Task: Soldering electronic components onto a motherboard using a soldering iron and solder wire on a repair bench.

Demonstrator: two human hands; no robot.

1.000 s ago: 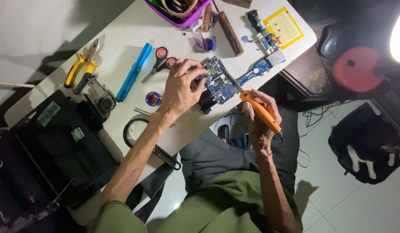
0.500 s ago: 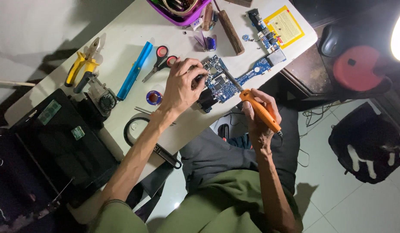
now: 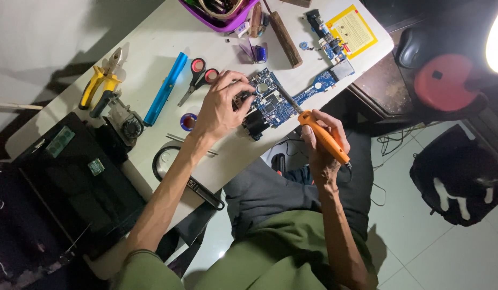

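A blue circuit board lies on the white table near its front edge. My left hand rests on the board's left side, fingers curled down onto it. My right hand grips an orange-handled soldering iron, whose thin metal tip reaches up onto the middle of the board. A black part of the board sticks out just below my left hand.
Red-handled scissors, a blue tool, yellow pliers, a small fan, a black magnifier and a black laptop base lie to the left. Behind are a purple basket, a wooden handle and a yellow sheet.
Both hands stay in place; the iron's tip and my left fingers shift only slightly on the board.
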